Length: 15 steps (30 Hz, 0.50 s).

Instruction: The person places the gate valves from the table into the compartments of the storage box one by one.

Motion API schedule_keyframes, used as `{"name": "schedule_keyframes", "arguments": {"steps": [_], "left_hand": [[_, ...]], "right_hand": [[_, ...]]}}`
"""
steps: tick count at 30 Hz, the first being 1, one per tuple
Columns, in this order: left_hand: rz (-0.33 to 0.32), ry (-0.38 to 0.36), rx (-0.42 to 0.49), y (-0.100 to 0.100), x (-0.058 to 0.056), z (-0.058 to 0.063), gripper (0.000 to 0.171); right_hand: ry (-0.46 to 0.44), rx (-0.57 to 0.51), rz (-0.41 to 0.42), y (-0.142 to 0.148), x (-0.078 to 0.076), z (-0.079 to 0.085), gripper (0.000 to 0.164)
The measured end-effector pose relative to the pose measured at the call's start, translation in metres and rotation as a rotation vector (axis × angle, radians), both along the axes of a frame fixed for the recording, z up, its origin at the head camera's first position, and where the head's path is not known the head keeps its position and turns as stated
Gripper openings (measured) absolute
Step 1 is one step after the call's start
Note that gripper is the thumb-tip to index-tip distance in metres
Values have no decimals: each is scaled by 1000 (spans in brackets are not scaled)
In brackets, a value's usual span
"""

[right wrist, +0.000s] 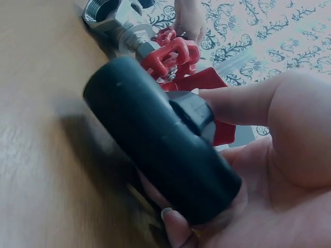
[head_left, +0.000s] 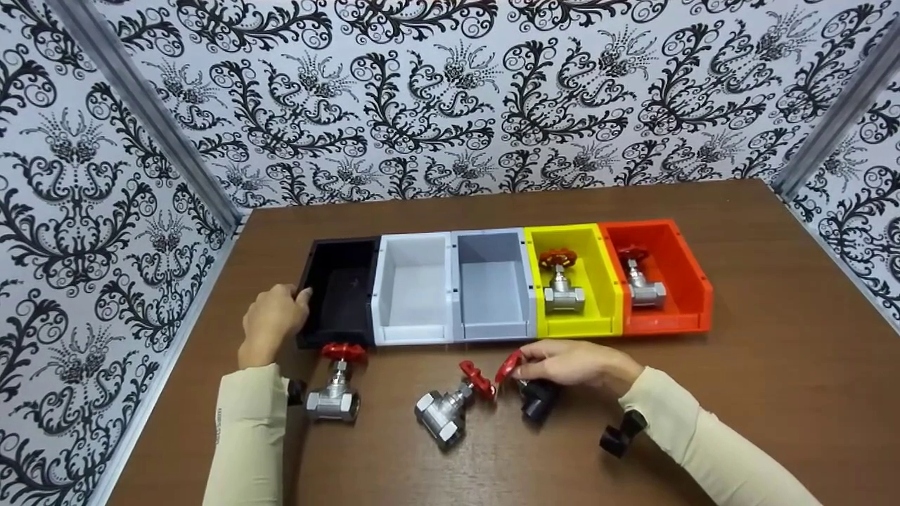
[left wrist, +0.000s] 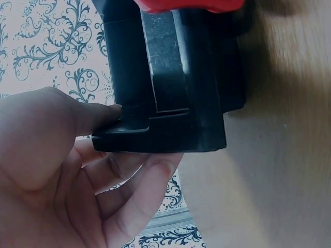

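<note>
My left hand (head_left: 273,320) grips the left wall of the black bin (head_left: 343,292), thumb over the rim and fingers on the outer side, as the left wrist view shows. In front of that bin stands a metal gate valve (head_left: 334,404) with a red handwheel. My right hand (head_left: 580,362) holds a black-bodied valve (head_left: 538,402) by its red handle (head_left: 509,365), close over the table. The black tube-shaped body (right wrist: 155,134) fills the middle of the right wrist view. Just left of it lies a second metal gate valve (head_left: 441,419), tilted, its red handwheel toward the held handle.
The black bin begins a joined row with a white bin (head_left: 415,288), a grey bin (head_left: 492,288), a yellow bin (head_left: 594,325) and an orange-red bin (head_left: 692,323). Metal valves with handwheels lie in the yellow and orange-red bins. Patterned walls (head_left: 450,91) enclose the brown table (head_left: 773,393).
</note>
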<state>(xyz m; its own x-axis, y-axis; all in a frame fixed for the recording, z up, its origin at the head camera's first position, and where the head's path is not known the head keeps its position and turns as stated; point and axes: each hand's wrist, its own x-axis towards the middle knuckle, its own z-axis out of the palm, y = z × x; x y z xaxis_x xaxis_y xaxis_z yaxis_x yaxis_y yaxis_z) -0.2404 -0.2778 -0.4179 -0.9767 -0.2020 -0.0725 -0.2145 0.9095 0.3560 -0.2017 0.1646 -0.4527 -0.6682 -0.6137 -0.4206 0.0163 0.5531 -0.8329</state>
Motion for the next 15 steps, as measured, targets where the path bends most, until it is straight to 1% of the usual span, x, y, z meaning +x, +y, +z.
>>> {"name": "schedule_keyframes", "arguments": {"steps": [5,11,15], "left_hand": [[2,0,5,-1,-1,0,45],[-12,-15,7,0,-1,1,45],[-12,-19,4,0,-1,2,46]], "right_hand": [[10,-6,-12,-1,0,0,24],[-19,-55,-11,0,2,-2,26],[-22,-56,-46,0,2,-1,25]]}}
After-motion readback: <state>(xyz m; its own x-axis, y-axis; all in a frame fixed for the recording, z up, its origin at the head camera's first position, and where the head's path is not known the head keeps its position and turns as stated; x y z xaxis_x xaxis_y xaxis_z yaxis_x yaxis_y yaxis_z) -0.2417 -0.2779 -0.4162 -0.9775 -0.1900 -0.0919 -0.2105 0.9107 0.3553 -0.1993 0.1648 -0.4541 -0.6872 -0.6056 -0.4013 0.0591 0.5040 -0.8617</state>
